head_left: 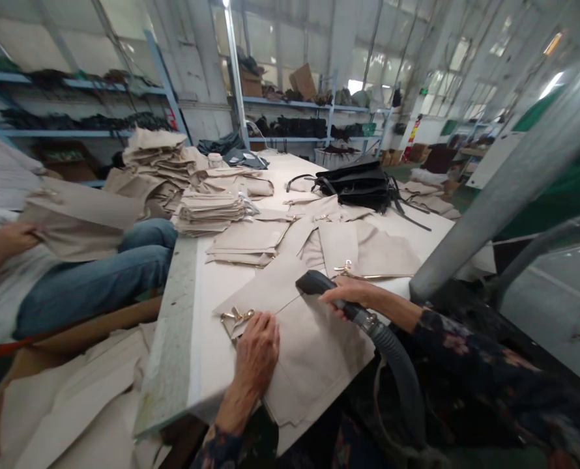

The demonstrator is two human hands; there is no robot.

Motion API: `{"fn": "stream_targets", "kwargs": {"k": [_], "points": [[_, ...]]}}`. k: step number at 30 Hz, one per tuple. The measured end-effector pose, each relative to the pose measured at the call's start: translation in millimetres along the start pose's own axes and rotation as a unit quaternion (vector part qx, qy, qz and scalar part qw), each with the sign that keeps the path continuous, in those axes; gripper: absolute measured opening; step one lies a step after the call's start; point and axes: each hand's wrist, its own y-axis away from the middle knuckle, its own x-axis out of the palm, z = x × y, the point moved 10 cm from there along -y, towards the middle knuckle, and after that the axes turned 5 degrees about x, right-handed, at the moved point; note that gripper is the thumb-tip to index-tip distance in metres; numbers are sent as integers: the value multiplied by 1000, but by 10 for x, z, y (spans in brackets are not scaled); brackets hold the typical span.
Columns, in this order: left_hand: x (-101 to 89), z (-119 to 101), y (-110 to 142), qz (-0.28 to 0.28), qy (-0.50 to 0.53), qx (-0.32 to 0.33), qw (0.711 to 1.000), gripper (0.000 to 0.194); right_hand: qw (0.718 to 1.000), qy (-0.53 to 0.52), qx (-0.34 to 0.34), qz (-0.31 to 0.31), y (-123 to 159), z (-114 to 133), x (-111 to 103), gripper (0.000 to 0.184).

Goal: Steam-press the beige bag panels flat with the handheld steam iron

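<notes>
The person's right hand [348,293] is curled closed around a black hose nozzle [319,283], its head resting on or just above a beige fabric panel [309,352]; a grey corrugated hose [397,371] runs from it down past the near edge of the tabletop [206,319]. The left hand [257,355] lies open and flat on the same panel, gripping nothing, just beside a gold-coloured metal fitting [237,316]. The panel sits at the near edge of the tabletop and hangs slightly over it, its surface flat and seamed. Farther along lie more beige pieces [251,238], stacks of them [212,215] and a black bag [356,185] toward the far end. A grey metal pole [505,189] slants in beside the right edge. Past the left edge, a co-worker's hand [14,238] holds up another beige piece [79,218] above denim-clad legs [94,280].
</notes>
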Motion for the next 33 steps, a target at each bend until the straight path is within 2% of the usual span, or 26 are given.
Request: {"fn": "stream_targets", "kwargs": {"k": [3, 5, 9, 13, 17, 22, 26, 28, 30, 32, 33], "points": [[-6, -17, -7, 7, -10, -3, 1000, 21, 999, -11, -32, -30, -257, 104, 6, 24], [-12, -29, -6, 6, -19, -1, 1000, 22, 996, -20, -70, -53, -306, 236, -55, 26], [-18, -33, 3, -10, -26, 2, 1000, 23, 987, -42, -136, -68, -61, 316, -274, 28], [1, -16, 3, -12, -30, -9, 999, 25, 989, -56, -131, -45, 254, 69, -404, 28], [5, -24, 4, -8, -33, -6, 999, 25, 994, -46, -96, -35, 291, -95, -238, 26], [17, -15, -33, 8, -36, -17, 999, 26, 995, -25, -84, -47, 74, 40, 52, 23], [0, -54, 4, 11, -16, -21, 1000, 24, 988, -23, -139, -68, 25, 224, 7, 31], [-67, -82, 143, -19, 20, -20, 999, 23, 984, -21, -164, -71, 75, 247, -82, 32], [-213, -9, 389, -89, 62, -64, 992, 24, 984, -23, -167, -61, 165, 198, -162, 32], [-369, 215, 722, -166, 97, -175, 966, 25, 987, -47, -150, -30, 291, 104, -175, 31], [-411, 361, 893, -192, 121, -244, 943, 25, 987, -64, -143, -16, 370, 64, -162, 29]]}}
